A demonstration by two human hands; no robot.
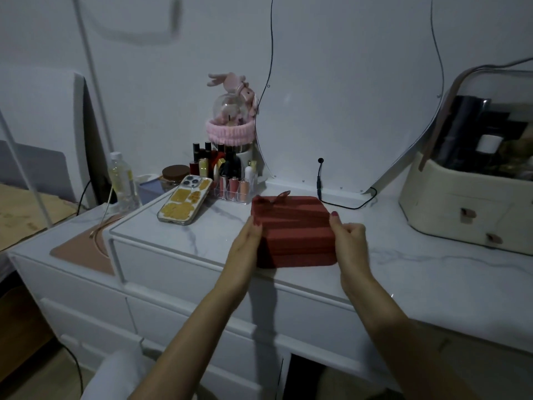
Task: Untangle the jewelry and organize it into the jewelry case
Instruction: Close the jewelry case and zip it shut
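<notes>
Hands (pixel 297 238) gripping jewelry case (pixel 292 226) (closed, contents hidden)

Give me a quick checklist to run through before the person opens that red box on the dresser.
1. Square red fabric jewelry case lies flat on the white marble-look dresser top: ok.
2. Left hand flat against the case's left side: ok.
3. Right hand grips its right side: ok.
4. Lid shut: ok.
5. Tangled jewelry in view: not ok, none visible.
6. Phone in the yellow-patterned case lies apart from the jewelry case: ok.
</notes>
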